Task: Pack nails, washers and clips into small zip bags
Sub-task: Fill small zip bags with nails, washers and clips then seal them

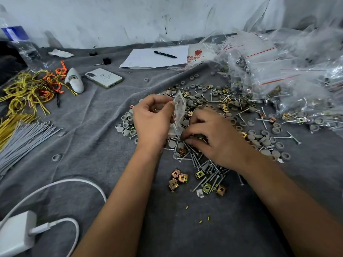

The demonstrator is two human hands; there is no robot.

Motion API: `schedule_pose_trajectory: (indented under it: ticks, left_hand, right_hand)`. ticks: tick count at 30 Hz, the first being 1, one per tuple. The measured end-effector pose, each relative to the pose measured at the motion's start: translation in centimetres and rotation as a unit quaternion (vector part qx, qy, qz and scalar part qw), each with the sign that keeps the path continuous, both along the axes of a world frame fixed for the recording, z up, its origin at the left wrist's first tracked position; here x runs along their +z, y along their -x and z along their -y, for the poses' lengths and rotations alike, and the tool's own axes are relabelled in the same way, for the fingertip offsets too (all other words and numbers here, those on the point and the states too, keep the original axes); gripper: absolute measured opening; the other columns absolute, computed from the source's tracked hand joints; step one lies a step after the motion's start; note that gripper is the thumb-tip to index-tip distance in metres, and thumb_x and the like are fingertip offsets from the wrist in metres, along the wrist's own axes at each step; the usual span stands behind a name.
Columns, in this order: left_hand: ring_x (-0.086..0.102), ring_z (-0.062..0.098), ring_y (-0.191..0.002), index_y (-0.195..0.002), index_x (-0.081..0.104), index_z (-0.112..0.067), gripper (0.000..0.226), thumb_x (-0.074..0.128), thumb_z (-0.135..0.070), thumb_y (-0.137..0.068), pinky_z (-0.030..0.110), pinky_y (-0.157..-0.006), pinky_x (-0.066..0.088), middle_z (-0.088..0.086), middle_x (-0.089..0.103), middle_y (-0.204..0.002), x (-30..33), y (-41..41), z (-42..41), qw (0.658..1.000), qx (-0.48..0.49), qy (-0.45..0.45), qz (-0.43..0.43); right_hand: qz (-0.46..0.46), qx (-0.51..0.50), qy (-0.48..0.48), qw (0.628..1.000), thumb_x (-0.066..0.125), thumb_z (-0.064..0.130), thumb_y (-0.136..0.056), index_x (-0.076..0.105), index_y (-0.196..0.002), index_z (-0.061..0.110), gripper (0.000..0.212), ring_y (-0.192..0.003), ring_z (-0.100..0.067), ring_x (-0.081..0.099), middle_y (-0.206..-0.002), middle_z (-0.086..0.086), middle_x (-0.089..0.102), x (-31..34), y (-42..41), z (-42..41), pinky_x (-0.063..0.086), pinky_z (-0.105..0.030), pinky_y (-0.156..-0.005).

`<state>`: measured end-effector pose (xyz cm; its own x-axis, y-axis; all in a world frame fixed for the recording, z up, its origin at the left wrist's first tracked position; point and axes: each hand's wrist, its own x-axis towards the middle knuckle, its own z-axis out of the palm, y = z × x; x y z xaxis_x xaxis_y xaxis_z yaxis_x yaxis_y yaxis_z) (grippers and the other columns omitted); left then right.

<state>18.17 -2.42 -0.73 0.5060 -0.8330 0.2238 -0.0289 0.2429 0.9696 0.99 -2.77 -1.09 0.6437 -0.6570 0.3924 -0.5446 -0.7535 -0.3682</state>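
The left hand (154, 117) holds a small clear bag (179, 112) up off the grey cloth (92, 130), pinching it near the top with curled fingers. The bag stands tall, its long side going up and down, a bit tilted. Its bottom end hangs just beside the right hand (209, 138).

The right hand is low, palm down, on the pile of nails (206, 169), round grey washers (267, 141) and gold clips (178, 179). Its fingers are curled into the pile, close under the bag. I cannot tell if they have picked a piece yet.

The bag is up and to the left of the right hand, so I think that hand must lift its pieces only a little way to drop them in.
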Motion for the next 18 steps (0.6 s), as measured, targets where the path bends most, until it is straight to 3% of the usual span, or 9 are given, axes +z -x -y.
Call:
schedule_pose_trajectory:
  ticks: [4, 8, 14, 18]
  left_hand:
    - [0.058, 0.01, -0.049, -0.078, 0.074, -0.015, 0.021, 0.071, 0.004, -0.085, 0.024, -0.051, 0.048, 0.0, 0.069, -0.062, -0.16, -0.32, 0.22, 1.0, 0.014, 0.003, -0.026]
    - [0.057, 0.01, -0.049, -0.076, 0.074, -0.015, 0.023, 0.071, 0.006, -0.085, 0.023, -0.05, 0.048, 0.001, 0.069, -0.062, -0.15, -0.24, 0.24, 1.0, 0.007, 0.002, -0.026]
    - [0.058, 0.012, -0.052, -0.077, 0.074, -0.016, 0.023, 0.071, 0.005, -0.085, 0.024, -0.054, 0.048, 0.003, 0.068, -0.064, -0.27, -0.07, 0.19, 1.0, 0.001, -0.004, -0.011]
    - [0.06, 0.018, -0.062, -0.077, 0.074, -0.018, 0.023, 0.072, 0.004, -0.083, 0.03, -0.059, 0.05, 0.012, 0.071, -0.072, -0.33, 0.12, 0.18, 1.0, -0.005, -0.006, 0.017]
  right_hand:
    - [-0.057, 0.015, -0.025, 0.998, 0.065, 0.044, -0.092, 0.074, -0.11, 0.034, 0.023, -0.105, -0.011, 0.039, -0.101, 0.008, 0.046, -0.18, -0.72, -0.2, 0.047, -0.04, -0.086]
    - [-0.069, -0.006, -0.043, 0.997, 0.071, 0.049, -0.089, 0.069, -0.108, 0.035, 0.024, -0.104, -0.008, 0.034, -0.1, 0.012, 0.044, -0.2, -0.64, 0.09, 0.047, -0.041, -0.09]
    - [-0.063, 0.011, -0.065, 0.996, 0.078, 0.044, -0.085, 0.06, -0.094, 0.037, 0.021, -0.105, -0.009, 0.034, -0.1, 0.015, 0.044, -0.06, -0.46, 0.06, 0.035, -0.029, -0.09]
    - [-0.025, 0.02, -0.083, 0.996, 0.081, 0.035, -0.084, 0.059, -0.084, 0.036, 0.021, -0.1, -0.009, 0.043, -0.093, 0.02, 0.053, 0.43, -0.03, 0.12, 0.04, -0.034, -0.094]
